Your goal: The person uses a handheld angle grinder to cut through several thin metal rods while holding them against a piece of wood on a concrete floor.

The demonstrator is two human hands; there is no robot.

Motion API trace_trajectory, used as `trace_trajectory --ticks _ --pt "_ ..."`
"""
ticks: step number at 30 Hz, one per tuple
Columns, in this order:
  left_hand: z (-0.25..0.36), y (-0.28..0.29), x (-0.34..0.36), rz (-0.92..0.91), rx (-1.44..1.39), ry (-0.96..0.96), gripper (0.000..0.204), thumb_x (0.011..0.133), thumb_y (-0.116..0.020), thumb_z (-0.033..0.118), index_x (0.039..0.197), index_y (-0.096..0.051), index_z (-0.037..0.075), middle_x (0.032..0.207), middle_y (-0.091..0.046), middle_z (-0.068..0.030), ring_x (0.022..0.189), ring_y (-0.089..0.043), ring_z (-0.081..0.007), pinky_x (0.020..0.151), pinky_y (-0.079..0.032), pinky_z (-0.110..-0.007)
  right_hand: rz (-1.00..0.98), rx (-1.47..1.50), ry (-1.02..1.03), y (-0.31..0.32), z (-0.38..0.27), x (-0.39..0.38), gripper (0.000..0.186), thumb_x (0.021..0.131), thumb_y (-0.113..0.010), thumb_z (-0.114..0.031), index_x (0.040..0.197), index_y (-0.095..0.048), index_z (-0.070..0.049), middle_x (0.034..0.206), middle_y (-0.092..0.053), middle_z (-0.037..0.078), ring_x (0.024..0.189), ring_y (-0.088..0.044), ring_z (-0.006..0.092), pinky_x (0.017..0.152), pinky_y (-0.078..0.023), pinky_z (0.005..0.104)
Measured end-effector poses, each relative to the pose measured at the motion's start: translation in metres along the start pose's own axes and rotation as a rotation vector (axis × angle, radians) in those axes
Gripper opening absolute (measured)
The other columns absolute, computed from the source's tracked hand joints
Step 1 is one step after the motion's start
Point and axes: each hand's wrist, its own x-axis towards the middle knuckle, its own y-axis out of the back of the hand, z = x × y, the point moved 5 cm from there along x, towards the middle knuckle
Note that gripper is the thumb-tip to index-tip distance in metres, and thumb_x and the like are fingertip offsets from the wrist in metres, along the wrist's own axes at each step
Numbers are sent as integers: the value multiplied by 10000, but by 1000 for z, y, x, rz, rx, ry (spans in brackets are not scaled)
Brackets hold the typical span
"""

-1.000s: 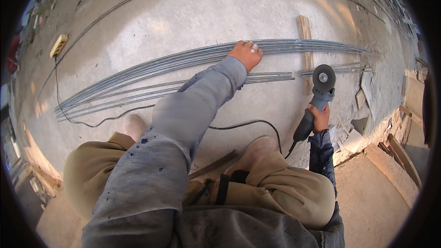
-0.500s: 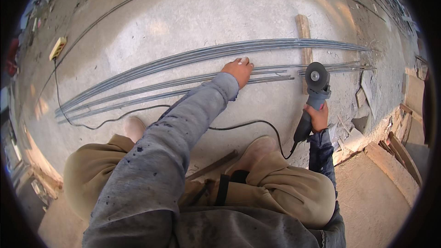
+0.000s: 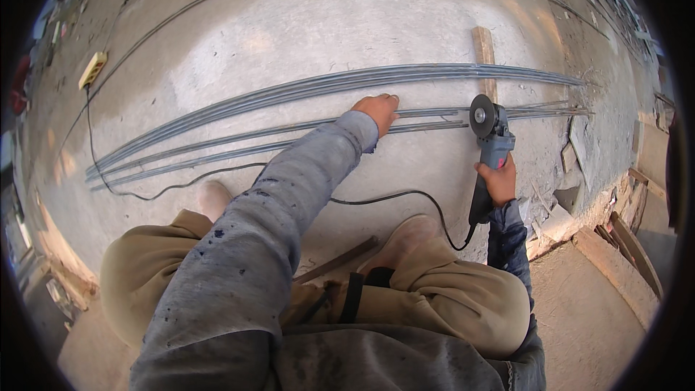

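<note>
My left hand (image 3: 378, 113) reaches across to the smaller group of steel rods (image 3: 427, 112), its fingers curled closed around the rods. My right hand (image 3: 499, 179) grips the body of a grey angle grinder (image 3: 496, 146). The grinder's dark cutting disc (image 3: 482, 115) stands on edge beside the right-hand ends of these rods, over a wooden strip; whether it touches metal I cannot tell. Just beyond, a longer bundle of rods (image 3: 304, 87) curves across the floor. From the grinder a black cord (image 3: 405, 192) runs left, passing behind my left forearm.
The wooden strip (image 3: 483, 47) lies crosswise under the rods. A yellow power strip (image 3: 92, 70) sits at the far left. Broken slabs and rubble (image 3: 573, 195) edge the concrete floor on the right, with wooden boards (image 3: 619, 275) below. My shoes (image 3: 405, 242) rest close to the cord.
The grinder has shifted slightly left and its disc has turned to stand more edge-on. My left hand's fingers have drawn in around the rods, whose ends sit a little further right.
</note>
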Motion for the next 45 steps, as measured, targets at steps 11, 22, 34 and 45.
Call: trace_trajectory --ticks 11,22,34,45 --pt "-2 -12 8 -71 -66 64 319 958 -450 303 953 -674 76 957 -647 -160 927 -604 -340 835 -470 -446 21 -111 44 -7 -3 8 478 624 -750 -161 1035 -569 3 885 -643 104 783 -604 196 722 -484 327" --pt "2 -8 8 -112 -12 72 303 957 -464 281 976 -682 71 978 -654 -160 931 -621 -333 847 -483 -438 18 -100 8 -9 -1 7 469 623 -744 -159 1027 -566 0 886 -635 91 780 -596 189 724 -480 319" --pt "3 -7 7 -134 -17 99 291 953 -467 278 1023 -688 101 1007 -662 -149 958 -626 -321 860 -488 -426 37 -109 32 -10 5 12 462 627 -740 -160 1025 -567 -1 881 -639 84 769 -596 178 711 -483 315" --pt "-3 -13 6 -50 -47 69 320 958 -444 308 929 -673 86 937 -653 -156 910 -615 -339 821 -477 -455 30 -82 16 -13 2 6 490 628 -726 -150 1064 -560 3 906 -635 101 789 -601 197 732 -485 327"
